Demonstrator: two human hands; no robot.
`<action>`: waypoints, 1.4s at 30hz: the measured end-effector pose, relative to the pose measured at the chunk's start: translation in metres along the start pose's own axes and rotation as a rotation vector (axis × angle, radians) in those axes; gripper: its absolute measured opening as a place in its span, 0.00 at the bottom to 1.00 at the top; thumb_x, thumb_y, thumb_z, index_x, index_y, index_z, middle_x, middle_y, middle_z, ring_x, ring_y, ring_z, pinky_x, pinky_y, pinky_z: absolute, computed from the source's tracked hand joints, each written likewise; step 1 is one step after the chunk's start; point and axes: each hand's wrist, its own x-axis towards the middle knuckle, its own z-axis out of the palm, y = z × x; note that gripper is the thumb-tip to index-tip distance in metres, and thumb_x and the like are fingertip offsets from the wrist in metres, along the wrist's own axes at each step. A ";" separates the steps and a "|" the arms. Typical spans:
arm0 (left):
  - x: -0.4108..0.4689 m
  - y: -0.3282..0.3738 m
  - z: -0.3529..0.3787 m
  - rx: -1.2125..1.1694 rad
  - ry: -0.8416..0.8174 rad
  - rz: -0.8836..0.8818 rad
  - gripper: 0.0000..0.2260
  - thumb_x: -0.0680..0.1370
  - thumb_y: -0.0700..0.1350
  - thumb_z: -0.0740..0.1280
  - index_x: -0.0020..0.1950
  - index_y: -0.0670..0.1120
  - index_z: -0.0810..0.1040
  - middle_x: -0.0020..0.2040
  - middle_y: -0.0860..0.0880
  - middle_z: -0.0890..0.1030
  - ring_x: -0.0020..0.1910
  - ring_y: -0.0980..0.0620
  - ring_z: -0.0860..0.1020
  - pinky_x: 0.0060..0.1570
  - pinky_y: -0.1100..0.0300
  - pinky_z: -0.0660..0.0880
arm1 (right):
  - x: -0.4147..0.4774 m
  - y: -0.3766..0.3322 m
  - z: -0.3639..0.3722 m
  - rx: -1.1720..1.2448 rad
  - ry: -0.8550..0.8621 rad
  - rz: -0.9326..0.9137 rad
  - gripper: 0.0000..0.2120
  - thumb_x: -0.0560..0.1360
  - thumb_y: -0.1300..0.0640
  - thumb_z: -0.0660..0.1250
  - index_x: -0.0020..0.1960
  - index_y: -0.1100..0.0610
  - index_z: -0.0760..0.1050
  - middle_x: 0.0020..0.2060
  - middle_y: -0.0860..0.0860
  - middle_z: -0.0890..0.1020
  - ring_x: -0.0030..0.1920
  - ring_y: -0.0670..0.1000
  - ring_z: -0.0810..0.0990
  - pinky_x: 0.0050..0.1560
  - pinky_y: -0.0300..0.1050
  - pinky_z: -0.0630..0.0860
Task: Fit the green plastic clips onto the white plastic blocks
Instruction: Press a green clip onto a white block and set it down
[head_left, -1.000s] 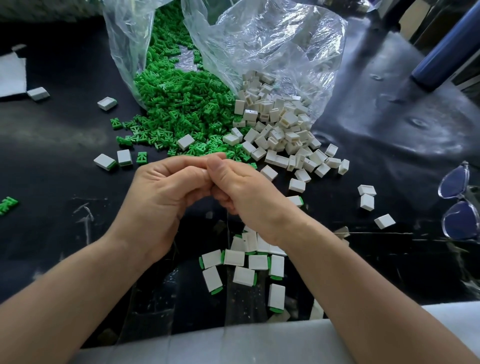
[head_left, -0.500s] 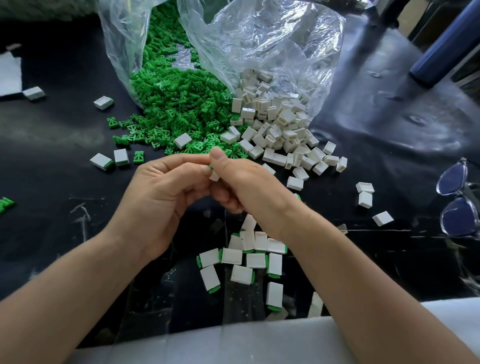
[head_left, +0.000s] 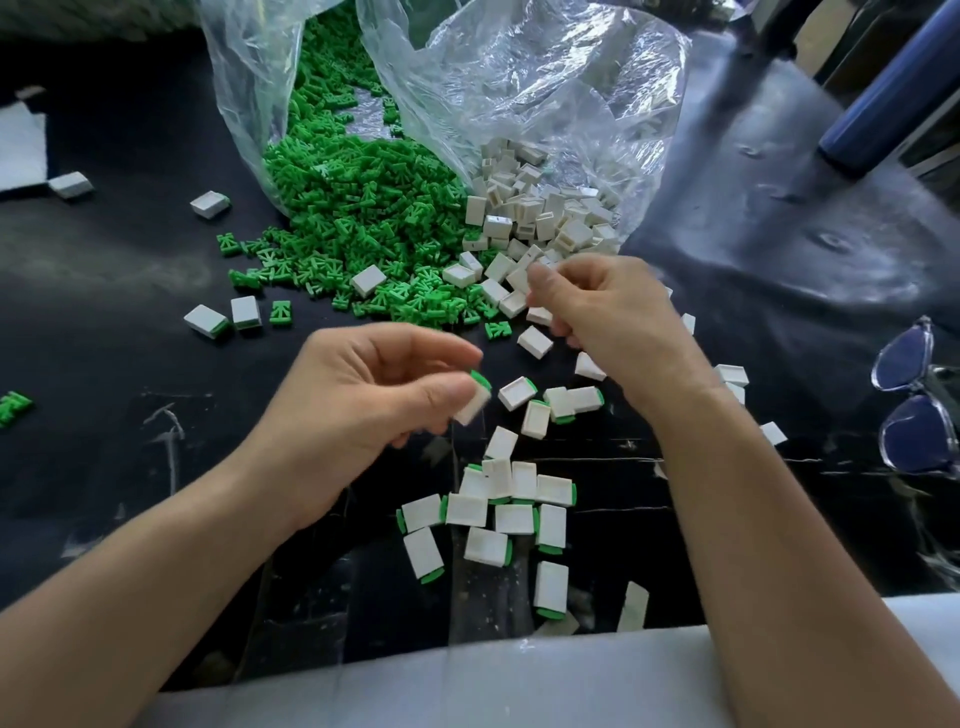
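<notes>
Lying nearest the camera, a pale sheet (head_left: 519, 691) covered the table edge, and both bare forearms reached over it onto the black tabletop (head_left: 104, 415). Just beyond the sheet sat a cluster of finished blocks (head_left: 498, 514), white pieces each showing a green clip at one end, some touching, some apart. The left hand (head_left: 363, 400) hovered above the table left of that cluster, thumb and forefinger pinching one fitted block (head_left: 474, 401), its green clip end pointing up and away; the other fingers curled loosely. A few more fitted blocks (head_left: 550, 402) lay just right of it, between the two hands. The right hand (head_left: 608, 322) reached farther out, to the near edge of the white pile, fingers bent and drawn together; blur kept me from telling whether it gripped anything. Beyond the hands, loose green clips (head_left: 363, 228) spilled from a clear bag (head_left: 519, 93) onto the table, and bare white blocks (head_left: 540, 213) spilled beside them on the right, the two heaps touching where they met. Several stray blocks (head_left: 223, 317) and single clips lay to the left, well apart from the heaps. Glasses (head_left: 914, 405) rested near the right edge, and a blue cylinder (head_left: 883, 93) lay at the far right.
</notes>
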 end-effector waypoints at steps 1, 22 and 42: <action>-0.002 0.000 0.002 0.010 -0.051 -0.012 0.11 0.58 0.48 0.73 0.39 0.47 0.85 0.30 0.49 0.82 0.26 0.59 0.76 0.25 0.71 0.70 | 0.002 0.003 -0.002 -0.062 0.050 -0.014 0.12 0.75 0.46 0.64 0.40 0.53 0.78 0.29 0.42 0.75 0.32 0.40 0.73 0.40 0.34 0.73; 0.009 -0.006 -0.003 -0.109 0.157 -0.103 0.15 0.60 0.48 0.71 0.44 0.45 0.81 0.39 0.45 0.85 0.36 0.53 0.83 0.33 0.66 0.78 | -0.015 -0.010 0.032 0.147 -0.181 -0.350 0.10 0.65 0.62 0.76 0.41 0.52 0.77 0.34 0.46 0.80 0.35 0.40 0.77 0.39 0.33 0.74; 0.013 -0.008 -0.007 -0.094 0.281 -0.063 0.11 0.71 0.29 0.67 0.40 0.46 0.80 0.33 0.52 0.81 0.33 0.57 0.81 0.29 0.68 0.76 | -0.001 0.004 0.019 -0.286 0.000 -0.236 0.07 0.74 0.59 0.66 0.49 0.54 0.82 0.40 0.46 0.79 0.43 0.45 0.75 0.50 0.40 0.73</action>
